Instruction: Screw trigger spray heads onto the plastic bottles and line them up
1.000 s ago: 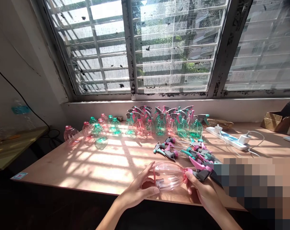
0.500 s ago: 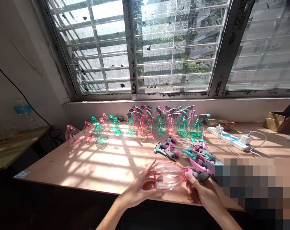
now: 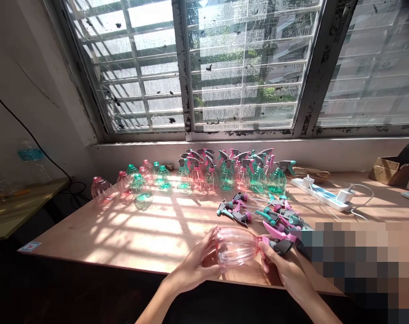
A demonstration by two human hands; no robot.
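Note:
A clear pink spray bottle [image 3: 237, 246] lies sideways between my hands near the table's front edge, its base to the left. My left hand [image 3: 200, 261] is closed round the base. At the neck, the fingers of my right hand [image 3: 279, 261] grip the collar of the pink and grey trigger sprayer [image 3: 280, 240], which sits on the bottle's mouth. Just beyond lies a heap of loose trigger sprayers [image 3: 273, 213] in pink, teal and grey. Whether the collar is fully tightened I cannot tell.
Bottles fitted with sprayers [image 3: 226, 177] stand in rows below the window. Open pink and green bottles [image 3: 138, 191] stand at the left. A white power strip [image 3: 321, 195] with plugs and cables is at the right, before a cardboard box [image 3: 391, 170]. Blurred blocks cover the lower right.
The sprayer's pink trigger has turned a little about the bottle's neck. Both hands keep their hold, and the bottle stays in nearly the same place.

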